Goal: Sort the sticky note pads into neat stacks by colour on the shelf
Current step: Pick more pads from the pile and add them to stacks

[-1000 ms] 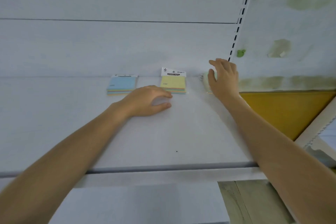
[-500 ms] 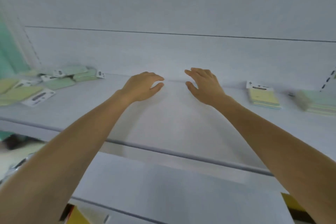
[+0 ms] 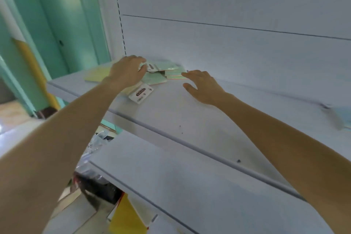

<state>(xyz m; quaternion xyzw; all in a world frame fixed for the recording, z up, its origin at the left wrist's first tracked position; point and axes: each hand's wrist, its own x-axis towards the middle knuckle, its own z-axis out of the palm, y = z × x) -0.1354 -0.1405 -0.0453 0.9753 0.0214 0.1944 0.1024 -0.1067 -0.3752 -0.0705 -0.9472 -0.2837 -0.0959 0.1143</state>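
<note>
White metal shelf [image 3: 190, 119] carries a loose heap of pads [image 3: 165, 71] at its left end, against the back wall. Pale green ones lie crooked over each other, with yellow pads [image 3: 96, 75] flatter beside them. Left hand [image 3: 125, 72] lies on the heap, fingers curled round a white header [image 3: 151, 67]. Right hand [image 3: 204, 87] is spread flat, fingertips touching the heap's right edge. Another card [image 3: 141, 94] pokes out in front, its dark print too blurred to read.

White shelf [image 3: 190, 119]: green pads [image 3: 171, 72] heaped far left, yellow pads [image 3: 96, 76] beside.
</note>
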